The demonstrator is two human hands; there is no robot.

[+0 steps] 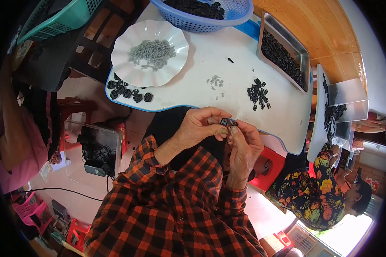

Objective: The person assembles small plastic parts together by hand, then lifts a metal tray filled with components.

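My left hand (199, 127) pinches a small black rounded piece with holes in it (224, 121), close to the front edge of the table. Right beside it, my right hand (244, 143) is closed at the fingertips on a smaller black part (233, 123). The two parts are close together; whether they touch is too small to tell. On the white tabletop (193, 88) beyond my hands lie a pile of small black parts (257, 93) and a scatter of tiny clear-grey pieces (215, 81). Larger black rounded pieces (137, 97) sit along the left edge.
A scalloped white plate (121, 64) holds many clear-grey pieces. Behind it stand a blue basket (197, 26) and a metal tray (305, 64) of black parts. A single black piece (230, 60) lies mid-table. At right, a person in a floral top (317, 190) sits at another table.
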